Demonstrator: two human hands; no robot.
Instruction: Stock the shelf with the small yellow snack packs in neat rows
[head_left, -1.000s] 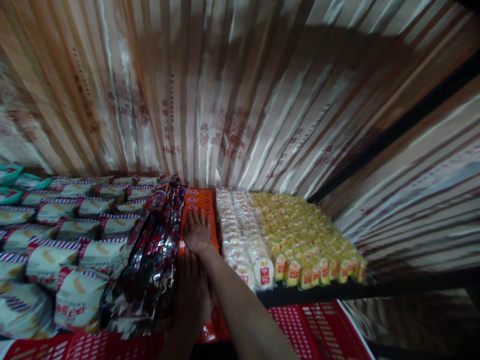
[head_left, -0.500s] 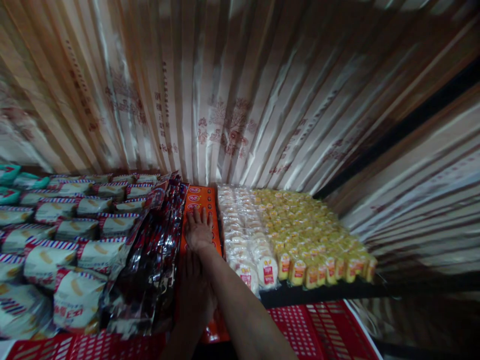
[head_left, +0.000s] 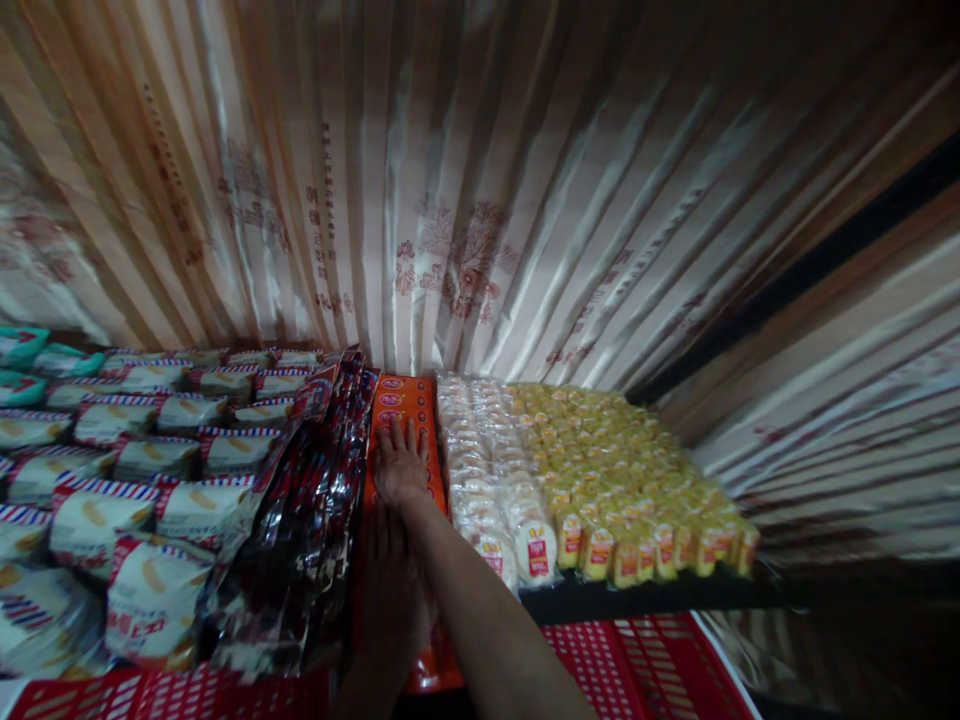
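My right hand (head_left: 401,465) lies flat, fingers spread, on a row of orange packets (head_left: 403,393) with round logos. Closer to me, in shadow, my left hand (head_left: 388,580) rests flat on the same orange row, its fingers stretched forward; the right forearm partly covers it. Left of the orange packets stand dark shiny foil bags (head_left: 319,530), packed upright and leaning together. On the right side, white round snacks in clear wrap (head_left: 517,510) line up in two columns. Much of the near part of the orange row is hidden by my hands and arms.
Pale bags with striped tops (head_left: 161,595) fill the left, with teal packets (head_left: 71,360) behind. Yellow wrapped cakes (head_left: 622,480) cover the right of the dark shelf (head_left: 630,598). Red baskets (head_left: 652,665) sit below. A pleated printed curtain (head_left: 465,180) hangs behind; a dark bar (head_left: 795,260) slants at right.
The view has shifted very slightly. Both hands stay flat on the orange packets, in nearly the same place.
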